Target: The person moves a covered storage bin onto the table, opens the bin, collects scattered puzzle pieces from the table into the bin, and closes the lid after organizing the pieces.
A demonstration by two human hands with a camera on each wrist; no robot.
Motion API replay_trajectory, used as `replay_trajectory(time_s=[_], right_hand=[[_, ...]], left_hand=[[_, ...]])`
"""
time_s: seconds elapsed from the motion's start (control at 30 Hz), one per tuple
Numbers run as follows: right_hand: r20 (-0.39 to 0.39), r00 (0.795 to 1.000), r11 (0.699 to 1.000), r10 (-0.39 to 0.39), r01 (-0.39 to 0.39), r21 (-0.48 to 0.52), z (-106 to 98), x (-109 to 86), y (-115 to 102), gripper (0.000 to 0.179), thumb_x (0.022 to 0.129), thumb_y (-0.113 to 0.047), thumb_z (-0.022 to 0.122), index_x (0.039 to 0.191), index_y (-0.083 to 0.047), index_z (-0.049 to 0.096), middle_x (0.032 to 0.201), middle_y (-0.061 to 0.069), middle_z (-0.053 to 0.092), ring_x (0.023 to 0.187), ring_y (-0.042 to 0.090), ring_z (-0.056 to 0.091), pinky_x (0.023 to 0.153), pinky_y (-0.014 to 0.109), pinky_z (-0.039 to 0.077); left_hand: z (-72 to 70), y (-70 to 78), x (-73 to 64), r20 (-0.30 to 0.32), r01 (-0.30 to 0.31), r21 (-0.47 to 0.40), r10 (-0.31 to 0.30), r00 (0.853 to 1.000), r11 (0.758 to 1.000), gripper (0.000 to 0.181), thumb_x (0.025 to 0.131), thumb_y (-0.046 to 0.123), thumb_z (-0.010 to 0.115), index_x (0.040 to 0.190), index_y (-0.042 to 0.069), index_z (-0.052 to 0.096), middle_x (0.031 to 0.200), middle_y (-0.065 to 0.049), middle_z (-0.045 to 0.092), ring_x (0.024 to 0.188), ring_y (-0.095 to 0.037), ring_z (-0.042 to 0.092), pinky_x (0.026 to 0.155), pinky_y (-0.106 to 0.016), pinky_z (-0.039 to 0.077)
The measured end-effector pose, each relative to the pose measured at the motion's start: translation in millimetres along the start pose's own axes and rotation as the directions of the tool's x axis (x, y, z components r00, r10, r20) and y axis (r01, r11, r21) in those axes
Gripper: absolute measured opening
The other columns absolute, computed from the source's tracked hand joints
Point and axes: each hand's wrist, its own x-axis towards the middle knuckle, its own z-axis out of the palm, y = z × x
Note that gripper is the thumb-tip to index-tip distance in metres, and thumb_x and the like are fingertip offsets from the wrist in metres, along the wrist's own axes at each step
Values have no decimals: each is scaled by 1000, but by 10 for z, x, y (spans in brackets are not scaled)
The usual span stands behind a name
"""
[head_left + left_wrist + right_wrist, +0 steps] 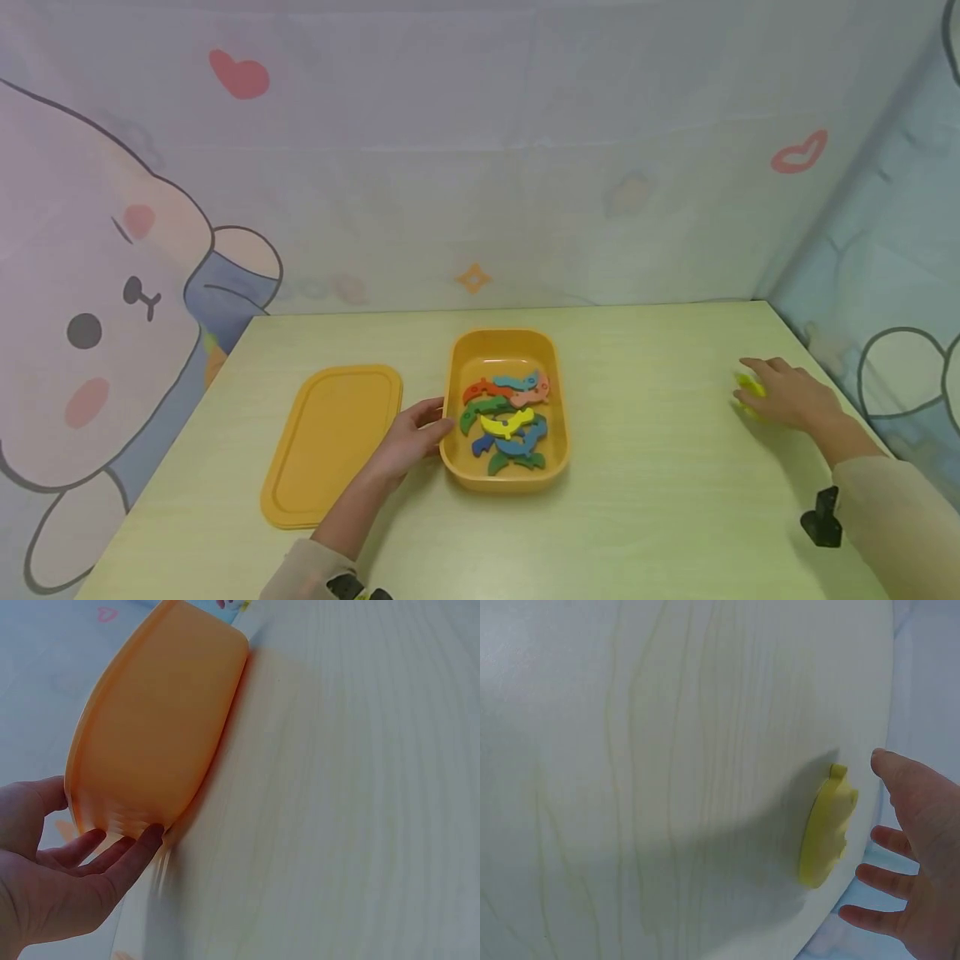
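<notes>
In the head view, a yellow plastic box [504,483] stands mid-table with several colourful animal-shaped pieces [510,423] in it. My left hand [408,442] holds its left side, thumb at the rim and fingers against the outer wall. The left wrist view shows the box wall [161,712] and the left hand [71,877] at its end. Far right, my right hand [798,400] hovers above a yellow animal-shaped piece [750,393], partly hidden in the head view. From the right wrist, spread fingers of that hand [922,862] stand apart from the yellow piece [829,829].
A flat yellow lid [333,442] lies on the light wooden table [637,467], left of the box. Behind the table hangs a printed cloth [525,167], and another side of it borders the right edge.
</notes>
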Motion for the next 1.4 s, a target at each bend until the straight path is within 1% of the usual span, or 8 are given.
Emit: replay_trajectory(time_s=[0.13,0.27,0.43,0.6,0.8,1.03,1.27,1.4], right_hand=[[23,999,999,34,-35,14,27,-32,64,74,88,-55,47,137,-1,32,129,36,33,107,60,37,72,65,41],[13,999,999,44,-44,29,67,-61,121,75,86,-55,49,133,1,35,123,36,37,103,59,42,72,62,42],[5,999,998,50,-50,46,119,-86,159,74,85,-55,51,130,2,37,115,38,42,94,55,49,67,57,44],[1,999,998,45,-45,34,140,-83,169,72,85,-55,53,125,3,41,108,39,44,85,51,51,62,53,44],[-15,999,999,31,-30,25,154,-75,158,68,83,-49,57,121,6,45,103,38,45,79,49,52,60,52,45],[-35,999,999,15,-13,36,147,-59,120,63,82,-41,59,117,10,46,98,38,43,73,47,50,62,53,43],[-47,999,998,18,-15,54,159,-41,113,61,82,-38,61,116,10,46,97,38,43,75,48,47,63,53,40],[-38,999,998,15,-13,56,160,-18,108,63,80,-39,63,116,10,46,96,37,44,73,44,48,62,52,41]], left_hand=[[4,6,-10,-2,-5,7,5,1000,1000,48,92,16,55,135,2,42,127,-20,48,105,-26,56,80,-35,54],[3,-2,1,-1,2,10,-2,1000,1000,48,91,17,56,135,4,43,128,-18,48,105,-26,56,81,-35,54],[1,-9,12,-7,13,12,-12,1000,1000,47,91,17,57,135,5,44,128,-17,49,104,-24,57,80,-35,54],[5,-3,6,-9,15,13,-15,1000,1000,47,91,17,56,135,5,43,128,-17,49,103,-24,57,80,-34,54],[7,1,5,-14,19,12,-18,1000,1000,48,91,17,57,135,5,43,127,-16,49,103,-24,57,80,-34,54],[0,0,9,-2,5,16,-5,1000,1000,48,91,17,56,135,3,42,128,-19,48,104,-25,57,80,-34,54],[0,18,-1,-4,1,11,-1,1000,1000,48,91,16,56,135,3,42,127,-19,48,107,-28,56,80,-35,54],[3,16,-2,1,-7,12,7,1000,1000,49,91,16,55,136,2,41,128,-20,47,108,-29,55,81,-37,53]])
